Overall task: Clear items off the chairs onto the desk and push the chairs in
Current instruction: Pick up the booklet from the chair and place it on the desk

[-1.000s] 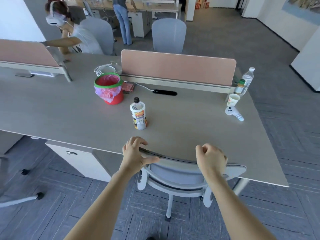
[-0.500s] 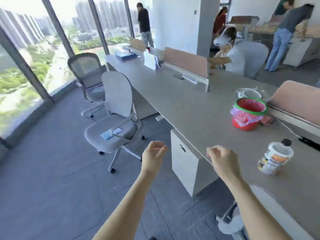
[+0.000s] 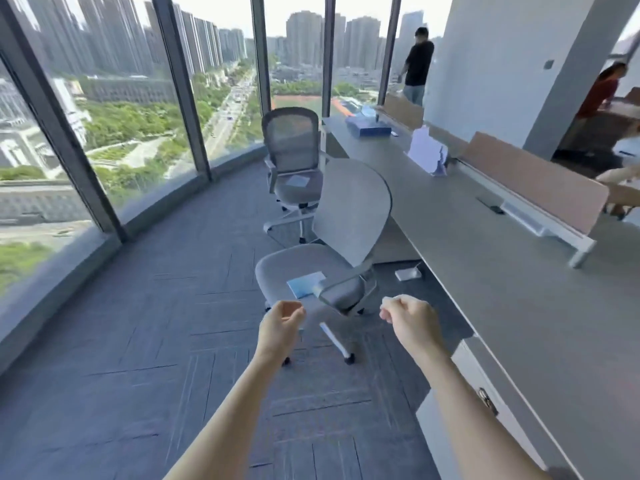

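Bright daylight pours in through the tall windows (image 3: 138,98) at left, washing the sky almost white. Soft motion blur smears the whole frame, and wide-angle distortion bows the window frames and the counter (image 3: 502,271) edge.

no readable text, labels, brands or numbers on anything in view

Both empty hands (image 3: 282,325) hover near a chair (image 3: 304,271) bearing a blue packet (image 3: 304,283).

windows (image 3: 138,98) — city view | pink divider (image 3: 533,188) | person in black (image 3: 417,65) — standing far end
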`<action>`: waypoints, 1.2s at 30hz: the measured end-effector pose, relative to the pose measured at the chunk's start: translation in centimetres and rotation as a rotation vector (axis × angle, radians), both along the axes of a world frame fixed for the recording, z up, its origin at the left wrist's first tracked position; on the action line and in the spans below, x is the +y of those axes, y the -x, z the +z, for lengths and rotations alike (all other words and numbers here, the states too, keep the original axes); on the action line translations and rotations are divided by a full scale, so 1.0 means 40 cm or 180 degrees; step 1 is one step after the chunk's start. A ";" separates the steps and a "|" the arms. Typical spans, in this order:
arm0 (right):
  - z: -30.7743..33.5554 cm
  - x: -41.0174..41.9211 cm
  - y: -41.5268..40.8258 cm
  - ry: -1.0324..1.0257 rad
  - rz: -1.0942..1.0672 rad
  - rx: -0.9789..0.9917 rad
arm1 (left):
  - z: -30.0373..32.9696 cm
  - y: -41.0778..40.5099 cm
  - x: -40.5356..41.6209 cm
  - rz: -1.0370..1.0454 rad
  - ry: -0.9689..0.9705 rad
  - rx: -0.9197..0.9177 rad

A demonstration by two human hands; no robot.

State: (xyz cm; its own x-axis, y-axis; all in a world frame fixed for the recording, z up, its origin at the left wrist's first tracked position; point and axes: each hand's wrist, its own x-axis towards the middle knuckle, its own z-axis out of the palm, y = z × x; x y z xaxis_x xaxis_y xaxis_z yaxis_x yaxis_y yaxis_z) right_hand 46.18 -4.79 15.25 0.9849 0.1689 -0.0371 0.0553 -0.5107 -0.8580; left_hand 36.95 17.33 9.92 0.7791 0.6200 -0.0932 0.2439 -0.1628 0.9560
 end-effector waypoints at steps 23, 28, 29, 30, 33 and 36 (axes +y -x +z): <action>-0.321 0.697 -0.813 -0.0315 -0.0102 0.1186 | -0.210 -0.785 0.573 -0.0060 0.0071 0.0930; -0.388 0.732 -0.933 -0.0378 -0.0570 0.1385 | -0.278 -0.986 0.645 -0.0333 0.0144 0.1187; -0.405 0.740 -0.947 -0.0362 -0.0606 0.1447 | -0.301 -1.013 0.656 -0.0418 0.0165 0.1244; -0.428 0.757 -0.969 -0.0360 -0.0672 0.1525 | -0.326 -1.053 0.676 -0.0574 0.0169 0.1340; -0.502 0.817 -1.014 -0.0434 -0.0976 0.1778 | -0.401 -1.149 0.742 -0.1013 0.0127 0.1703; -0.583 0.887 -1.056 -0.0455 -0.1307 0.1951 | -0.472 -1.245 0.825 -0.1324 0.0094 0.1915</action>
State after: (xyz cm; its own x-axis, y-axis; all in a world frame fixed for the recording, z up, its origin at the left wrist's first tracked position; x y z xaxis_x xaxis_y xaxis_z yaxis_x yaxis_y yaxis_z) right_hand 88.43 30.68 -8.05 0.7797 -0.1633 -0.6045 -0.6247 -0.2686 -0.7332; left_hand 86.74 50.32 -8.97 0.7582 0.2745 -0.5914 0.6519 -0.3325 0.6815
